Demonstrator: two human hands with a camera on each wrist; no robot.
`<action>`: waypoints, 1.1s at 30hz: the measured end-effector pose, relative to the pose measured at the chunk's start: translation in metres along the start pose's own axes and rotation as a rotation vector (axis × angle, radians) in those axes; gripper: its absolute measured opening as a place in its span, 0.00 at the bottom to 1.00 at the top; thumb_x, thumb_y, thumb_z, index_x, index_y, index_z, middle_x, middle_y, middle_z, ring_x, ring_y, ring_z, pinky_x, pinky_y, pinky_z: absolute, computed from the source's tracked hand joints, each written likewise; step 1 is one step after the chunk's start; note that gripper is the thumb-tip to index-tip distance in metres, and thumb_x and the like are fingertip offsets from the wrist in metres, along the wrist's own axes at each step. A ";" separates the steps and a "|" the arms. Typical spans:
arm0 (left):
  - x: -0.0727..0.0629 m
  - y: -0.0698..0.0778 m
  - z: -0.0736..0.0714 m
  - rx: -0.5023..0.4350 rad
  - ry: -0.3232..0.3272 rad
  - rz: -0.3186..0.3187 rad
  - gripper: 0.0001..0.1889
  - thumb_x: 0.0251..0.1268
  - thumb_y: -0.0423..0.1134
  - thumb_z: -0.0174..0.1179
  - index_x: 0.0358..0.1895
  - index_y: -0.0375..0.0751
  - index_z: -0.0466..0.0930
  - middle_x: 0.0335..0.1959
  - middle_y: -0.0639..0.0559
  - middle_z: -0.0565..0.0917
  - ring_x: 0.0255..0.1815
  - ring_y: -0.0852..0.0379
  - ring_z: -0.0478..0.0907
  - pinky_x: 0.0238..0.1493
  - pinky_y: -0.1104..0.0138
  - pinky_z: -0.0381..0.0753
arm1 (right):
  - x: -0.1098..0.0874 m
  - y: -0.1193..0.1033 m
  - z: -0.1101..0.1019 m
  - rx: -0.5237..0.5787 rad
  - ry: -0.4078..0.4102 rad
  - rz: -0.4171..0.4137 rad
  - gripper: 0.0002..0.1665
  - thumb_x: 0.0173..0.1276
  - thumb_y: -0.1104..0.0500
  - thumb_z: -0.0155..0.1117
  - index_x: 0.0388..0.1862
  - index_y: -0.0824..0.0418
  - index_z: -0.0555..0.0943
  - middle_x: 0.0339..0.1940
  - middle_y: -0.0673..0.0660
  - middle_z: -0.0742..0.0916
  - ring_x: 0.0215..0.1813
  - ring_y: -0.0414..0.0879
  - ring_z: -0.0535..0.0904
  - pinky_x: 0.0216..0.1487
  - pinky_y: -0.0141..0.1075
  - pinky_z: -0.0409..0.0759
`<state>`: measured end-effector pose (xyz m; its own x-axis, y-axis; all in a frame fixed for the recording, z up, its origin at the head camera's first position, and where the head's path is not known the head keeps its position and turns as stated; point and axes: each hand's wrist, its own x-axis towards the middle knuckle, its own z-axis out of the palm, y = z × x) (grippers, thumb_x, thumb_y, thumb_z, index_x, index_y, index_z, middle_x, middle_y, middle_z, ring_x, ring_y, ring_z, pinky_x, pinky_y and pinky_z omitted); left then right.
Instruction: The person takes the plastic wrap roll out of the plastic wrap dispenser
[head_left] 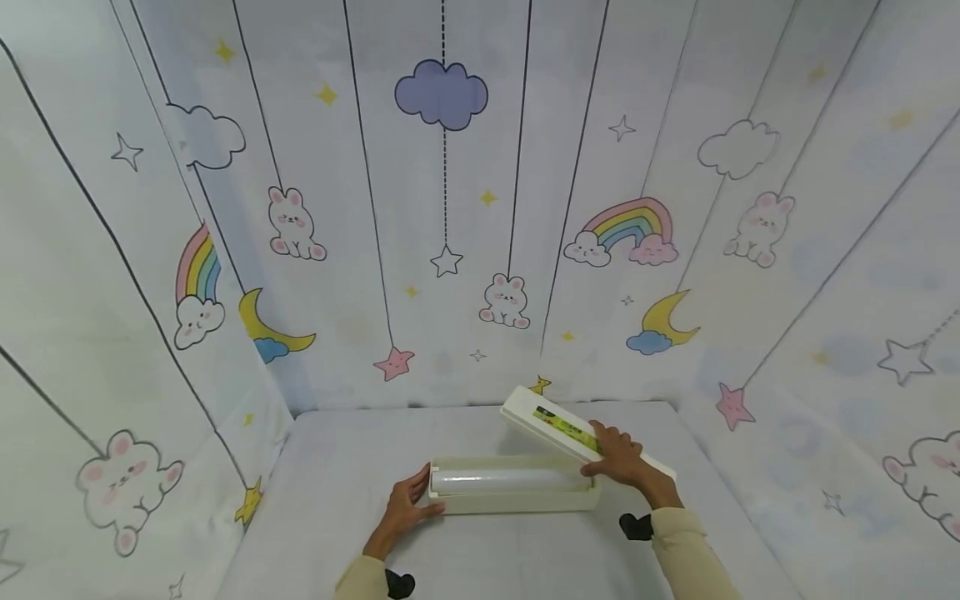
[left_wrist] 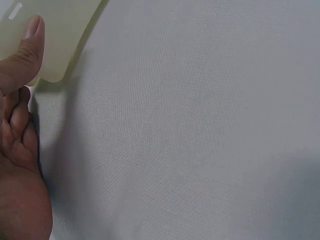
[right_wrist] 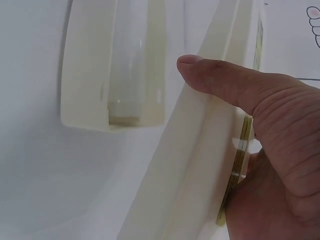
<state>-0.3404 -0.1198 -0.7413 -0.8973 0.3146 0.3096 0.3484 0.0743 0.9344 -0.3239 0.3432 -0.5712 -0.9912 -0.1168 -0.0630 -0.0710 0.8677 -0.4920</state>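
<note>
I see the cream dispenser tray point(head_left: 517, 498) lying near the front of the white table point(head_left: 337, 467), with the cling-film roll point(head_left: 506, 480) seated inside it. My left hand point(head_left: 405, 504) grips the tray's left end, thumb against its wall. My right hand point(head_left: 622, 458) grasps the detached lid point(head_left: 558, 429), which lies tilted behind the tray's right end, thumb on its inner face.

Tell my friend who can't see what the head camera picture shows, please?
A person's left hand steadies the end of a cream tray holding a roll of clear wrap, while the right hand grips its long lid, lifted off at an angle. Behind are walls with bunnies, rainbows, stars.
</note>
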 end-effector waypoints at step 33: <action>-0.002 0.027 0.003 -0.007 0.031 -0.016 0.48 0.57 0.29 0.82 0.78 0.16 0.64 0.77 0.21 0.68 0.80 0.31 0.70 0.74 0.77 0.75 | -0.028 0.015 -0.018 -0.027 0.057 0.084 0.63 0.61 0.47 0.83 0.84 0.73 0.60 0.58 0.76 0.79 0.53 0.66 0.71 0.54 0.65 0.66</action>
<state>-0.3279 -0.1156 -0.7173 -0.9107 0.2841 0.2997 0.3320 0.0720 0.9405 -0.2994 0.3681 -0.5611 -0.9984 -0.0162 -0.0533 0.0104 0.8860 -0.4635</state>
